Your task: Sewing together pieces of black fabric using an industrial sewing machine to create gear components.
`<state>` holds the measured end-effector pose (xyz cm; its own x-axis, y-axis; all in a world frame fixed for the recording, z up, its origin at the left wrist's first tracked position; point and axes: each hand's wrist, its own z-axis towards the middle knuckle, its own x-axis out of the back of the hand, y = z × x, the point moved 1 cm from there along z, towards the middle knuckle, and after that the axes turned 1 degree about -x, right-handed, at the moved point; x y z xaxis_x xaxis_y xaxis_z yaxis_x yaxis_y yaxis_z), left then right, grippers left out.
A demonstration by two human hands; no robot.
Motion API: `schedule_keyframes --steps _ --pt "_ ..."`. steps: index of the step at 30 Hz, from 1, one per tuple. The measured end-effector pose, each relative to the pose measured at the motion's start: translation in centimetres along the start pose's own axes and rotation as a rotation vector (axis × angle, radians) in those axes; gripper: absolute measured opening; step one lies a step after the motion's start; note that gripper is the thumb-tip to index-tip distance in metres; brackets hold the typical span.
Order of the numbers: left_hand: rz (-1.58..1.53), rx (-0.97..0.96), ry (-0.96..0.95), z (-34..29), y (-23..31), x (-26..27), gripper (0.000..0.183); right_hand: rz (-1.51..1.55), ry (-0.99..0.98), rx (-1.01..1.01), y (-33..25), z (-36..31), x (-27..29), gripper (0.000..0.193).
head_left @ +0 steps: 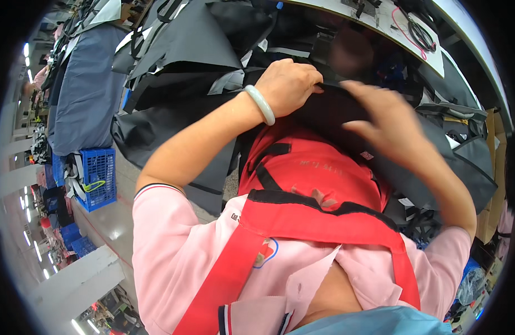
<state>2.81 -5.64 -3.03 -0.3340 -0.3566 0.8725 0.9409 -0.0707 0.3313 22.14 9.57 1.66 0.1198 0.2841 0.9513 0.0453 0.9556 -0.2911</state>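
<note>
On my feed the heaped dark sheets (196,42) bulk largest, then the black fabric (327,114) lying under both hands, just beyond the red apron (324,167). I judge the step to be working along that fabric's edge: the left hand (288,86) looks pinched on it, while the right hand (388,120), blurred, is spread and grips nothing I can see. The next move seems to call for steadying it there. The worktable (388,28) bounds me ahead; the heap crowds my left.

A blue crate (104,181) sits at left, with brown cardboard (489,218) at far right.
</note>
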Motion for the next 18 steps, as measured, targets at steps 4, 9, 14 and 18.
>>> schedule_keyframes --steps 4,9,14,18 --pt "0.187 -0.055 -0.080 -2.5 -2.2 1.8 0.013 0.108 -0.109 -0.047 -1.0 5.2 -5.2 0.031" --pt "0.353 0.044 0.109 -5.9 -5.9 5.5 0.023 0.170 0.121 0.069 1.8 4.0 -2.3 0.018" --pt "0.171 -0.037 0.100 -1.6 -3.7 6.9 0.014 0.316 0.098 -0.096 3.1 -0.2 3.7 0.016" --pt "-0.403 0.104 -0.246 2.3 1.0 10.5 0.029 0.530 0.042 -0.273 4.8 -2.8 11.5 0.013"
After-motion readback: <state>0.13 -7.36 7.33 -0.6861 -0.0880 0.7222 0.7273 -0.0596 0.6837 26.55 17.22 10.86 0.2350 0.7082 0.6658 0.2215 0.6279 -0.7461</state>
